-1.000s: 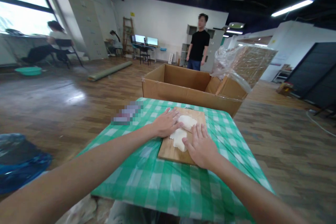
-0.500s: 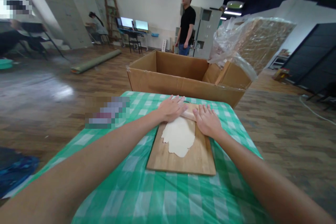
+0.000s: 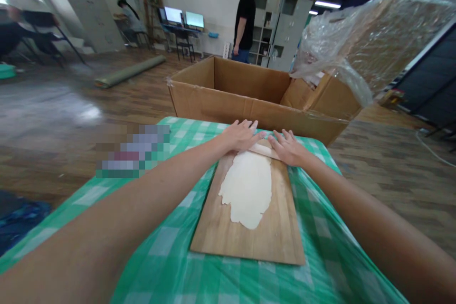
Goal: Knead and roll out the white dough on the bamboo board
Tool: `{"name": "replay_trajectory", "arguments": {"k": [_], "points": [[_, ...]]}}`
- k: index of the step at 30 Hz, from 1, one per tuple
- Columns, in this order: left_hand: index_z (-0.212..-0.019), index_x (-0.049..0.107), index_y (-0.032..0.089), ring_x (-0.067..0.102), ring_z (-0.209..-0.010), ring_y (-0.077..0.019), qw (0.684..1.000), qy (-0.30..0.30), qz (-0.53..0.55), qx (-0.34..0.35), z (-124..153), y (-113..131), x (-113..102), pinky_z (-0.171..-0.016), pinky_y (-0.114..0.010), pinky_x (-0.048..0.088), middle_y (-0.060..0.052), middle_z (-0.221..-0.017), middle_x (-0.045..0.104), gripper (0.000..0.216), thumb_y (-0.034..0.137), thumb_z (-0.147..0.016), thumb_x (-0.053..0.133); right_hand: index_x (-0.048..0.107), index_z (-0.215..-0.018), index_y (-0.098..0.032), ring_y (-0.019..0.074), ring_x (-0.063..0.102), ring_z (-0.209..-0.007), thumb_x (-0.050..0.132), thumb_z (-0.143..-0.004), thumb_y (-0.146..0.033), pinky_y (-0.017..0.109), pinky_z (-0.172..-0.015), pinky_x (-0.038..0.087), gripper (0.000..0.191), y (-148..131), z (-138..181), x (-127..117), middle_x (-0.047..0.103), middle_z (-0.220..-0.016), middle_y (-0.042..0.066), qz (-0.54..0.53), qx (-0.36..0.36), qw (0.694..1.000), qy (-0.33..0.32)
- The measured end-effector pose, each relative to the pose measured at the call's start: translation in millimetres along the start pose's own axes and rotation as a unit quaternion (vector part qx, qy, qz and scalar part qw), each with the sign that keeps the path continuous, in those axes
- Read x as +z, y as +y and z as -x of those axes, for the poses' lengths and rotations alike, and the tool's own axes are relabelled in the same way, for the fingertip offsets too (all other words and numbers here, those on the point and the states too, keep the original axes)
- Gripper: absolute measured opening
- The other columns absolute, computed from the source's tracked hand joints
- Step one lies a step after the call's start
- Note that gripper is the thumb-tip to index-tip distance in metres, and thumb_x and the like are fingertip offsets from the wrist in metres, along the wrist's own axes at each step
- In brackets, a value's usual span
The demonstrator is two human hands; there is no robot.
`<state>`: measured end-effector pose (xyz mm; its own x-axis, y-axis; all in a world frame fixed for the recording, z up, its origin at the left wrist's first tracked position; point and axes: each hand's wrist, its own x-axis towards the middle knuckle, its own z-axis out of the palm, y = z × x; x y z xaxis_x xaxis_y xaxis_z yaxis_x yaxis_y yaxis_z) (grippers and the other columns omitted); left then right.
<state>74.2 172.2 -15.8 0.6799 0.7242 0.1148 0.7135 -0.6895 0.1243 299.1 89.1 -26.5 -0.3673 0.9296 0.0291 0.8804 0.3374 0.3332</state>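
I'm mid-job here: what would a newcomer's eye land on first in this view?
Probably the pale, ragged-edged sheet of dough, on the wooden board over the green-and-white checked tablecloth. Next, the left hand and right hand, on the rolling pin at the dough's far end. Beyond them stands a big open cardboard box, with clear plastic wrap toward its right.

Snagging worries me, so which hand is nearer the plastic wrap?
Right. The right hand is on the rolling pin, left of the plastic wrap; the left hand, also on the rolling pin, is farther left.
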Motion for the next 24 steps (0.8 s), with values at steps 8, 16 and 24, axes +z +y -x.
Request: {"name": "replay_trajectory", "arguments": {"k": [8,16,24], "points": [[-0.163,0.026,0.006,0.032,-0.153,-0.0345,1.0,0.008,-0.009,-0.002,-6,0,-2,-0.122,-0.051,0.024,-0.023,-0.165,0.036,0.094,0.073,-0.1,0.01,0.041,-0.158,-0.017,0.0443,0.033,-0.15,0.022,-0.109,-0.036,0.065,-0.12,0.021,0.056,0,-3,-6,0.038,-0.164,0.02,0.002,0.016,1.0,0.014],[-0.161,0.032,0.007,0.03,-0.154,-0.0335,0.995,0.081,-0.055,0.017,41,16,-5,-0.124,-0.05,0.02,-0.021,-0.164,0.038,0.083,0.064,-0.104,0.011,0.04,-0.158,-0.008,0.0386,0.027,-0.154,0.014,-0.107,-0.057,0.062,-0.123,0.016,0.076,-45,30,-24,0.044,-0.161,0.021,-0.099,0.132,0.979,0.122],[-0.146,0.056,0.017,0.035,-0.153,-0.0304,0.995,0.062,-0.072,0.011,109,44,-17,-0.125,-0.051,0.022,-0.015,-0.159,0.047,0.06,0.046,-0.107,0.02,0.041,-0.155,-0.002,0.0329,0.035,-0.152,0.015,-0.107,-0.057,0.049,-0.12,0.032,0.078,-79,68,-42,0.047,-0.157,0.024,-0.136,0.109,0.978,0.11]]}}
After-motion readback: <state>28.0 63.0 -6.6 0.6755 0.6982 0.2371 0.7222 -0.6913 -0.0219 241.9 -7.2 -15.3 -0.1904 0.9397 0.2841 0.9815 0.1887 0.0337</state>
